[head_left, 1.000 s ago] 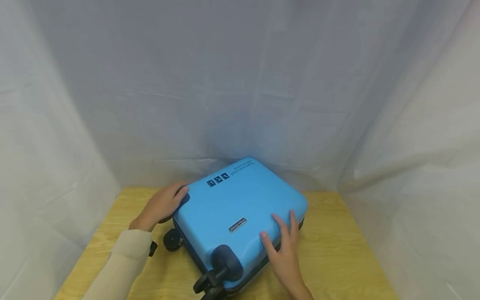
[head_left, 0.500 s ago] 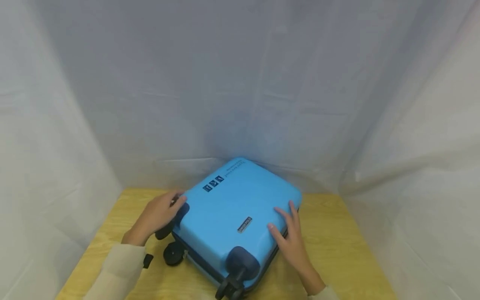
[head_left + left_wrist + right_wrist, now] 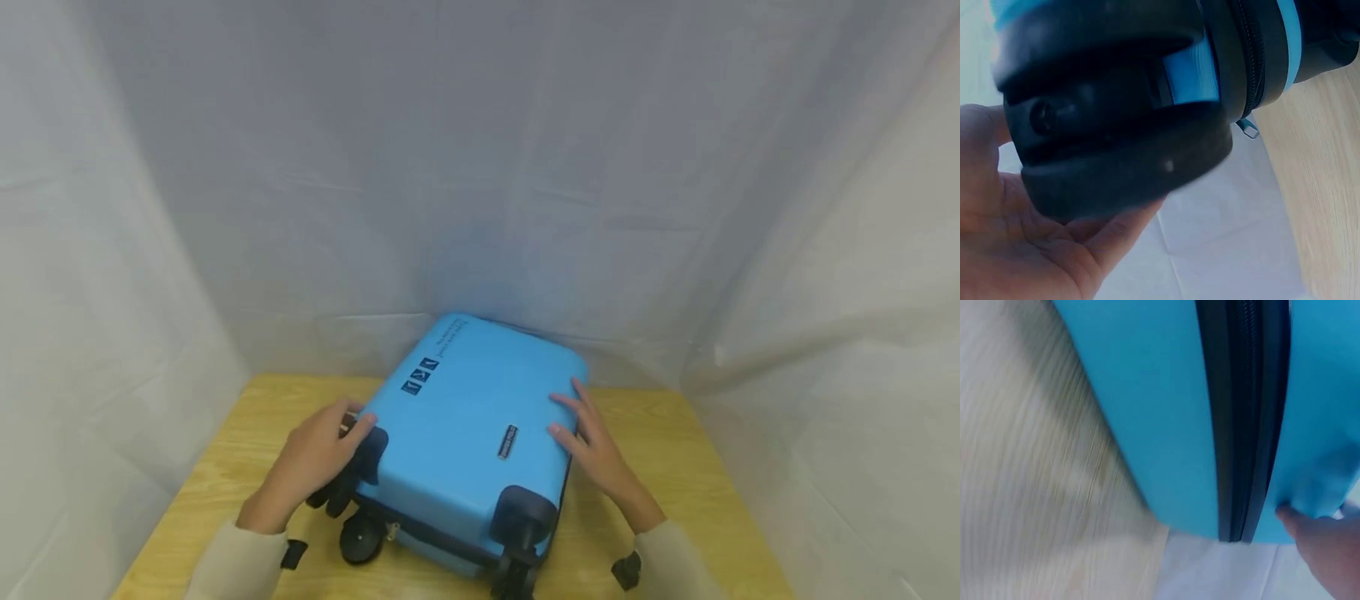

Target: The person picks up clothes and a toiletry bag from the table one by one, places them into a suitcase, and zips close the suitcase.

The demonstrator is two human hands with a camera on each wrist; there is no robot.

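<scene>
A bright blue hard-shell suitcase point(image 3: 465, 417) lies flat on the wooden table point(image 3: 675, 467), its wheel end toward me. My left hand point(image 3: 322, 450) is at the near left corner, fingers curled over a black wheel point(image 3: 333, 496). The left wrist view shows my left hand's palm point(image 3: 1016, 237) cupped against that wheel point(image 3: 1116, 156). My right hand point(image 3: 592, 446) lies with straight fingers on the shell's right edge. In the right wrist view my right hand point(image 3: 1322, 550) has a fingertip on the blue shell point(image 3: 1147, 412) beside the dark zipper band point(image 3: 1241, 412).
Two more black wheels point(image 3: 360, 533) point(image 3: 517, 575) stick out at the near end, below a dark corner housing point(image 3: 525, 512). White cloth point(image 3: 480, 167) hangs close behind and on both sides of the table. Bare wood shows left and right of the suitcase.
The suitcase has turned counter-clockwise on the table, its wheel end swinging right and its far end left. My left hand came nearer with the corner wheel; my right hand slid farther along the right edge.
</scene>
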